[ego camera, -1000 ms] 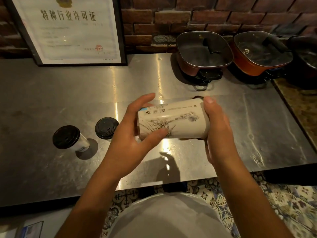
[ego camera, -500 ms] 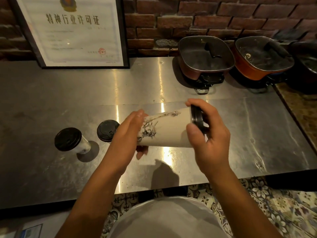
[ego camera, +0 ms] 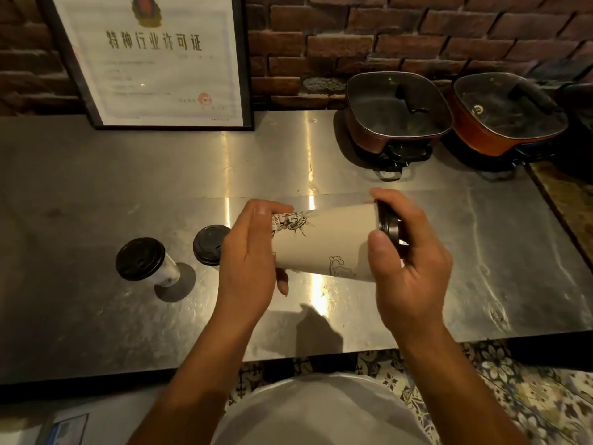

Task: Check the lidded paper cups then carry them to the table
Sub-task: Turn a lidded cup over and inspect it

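Note:
I hold a white printed paper cup (ego camera: 324, 244) on its side above the steel counter (ego camera: 96, 194). My left hand (ego camera: 250, 255) grips its base end. My right hand (ego camera: 407, 261) is wrapped around its black lid (ego camera: 386, 226), thumb on the cup wall. Two more paper cups with black lids stand upright on the counter to the left: one (ego camera: 142, 261) in full view, the other (ego camera: 210, 244) partly hidden behind my left hand.
A framed certificate (ego camera: 154, 59) leans against the brick wall at the back left. Two lidded electric pots (ego camera: 398, 107) (ego camera: 507, 110) sit at the back right. The counter's front edge runs just in front of my body, with patterned floor tiles (ego camera: 513, 390) below.
The cup has been turned about its long axis in both hands, showing different print. My right hand shifted from the cup's side to gripping the lid end.

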`<action>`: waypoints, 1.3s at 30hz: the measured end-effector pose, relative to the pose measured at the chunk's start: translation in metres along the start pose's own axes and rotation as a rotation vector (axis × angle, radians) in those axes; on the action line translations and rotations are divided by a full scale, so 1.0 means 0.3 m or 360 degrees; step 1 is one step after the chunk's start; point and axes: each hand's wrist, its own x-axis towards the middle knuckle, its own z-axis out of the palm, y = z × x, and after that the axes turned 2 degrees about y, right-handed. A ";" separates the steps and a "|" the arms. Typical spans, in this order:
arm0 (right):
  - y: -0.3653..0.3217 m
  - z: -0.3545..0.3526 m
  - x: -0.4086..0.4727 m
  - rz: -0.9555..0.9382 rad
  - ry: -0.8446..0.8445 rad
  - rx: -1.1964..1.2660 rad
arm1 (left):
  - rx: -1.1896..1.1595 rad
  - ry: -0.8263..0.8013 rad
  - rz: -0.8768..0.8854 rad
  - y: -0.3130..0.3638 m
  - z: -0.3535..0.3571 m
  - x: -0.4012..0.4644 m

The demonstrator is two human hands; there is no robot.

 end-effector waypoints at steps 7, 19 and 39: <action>0.023 -0.006 0.003 0.0031 0.0003 0.0076 | 0.0055 -0.0278 -0.0179 -0.004 -0.018 0.021; -0.009 0.002 0.034 0.0422 -0.0156 0.0129 | -0.0177 0.0020 0.0067 -0.061 0.010 -0.019; -0.011 0.017 0.024 0.0502 -0.0116 0.0188 | -0.0122 0.0036 0.0116 -0.074 0.003 -0.018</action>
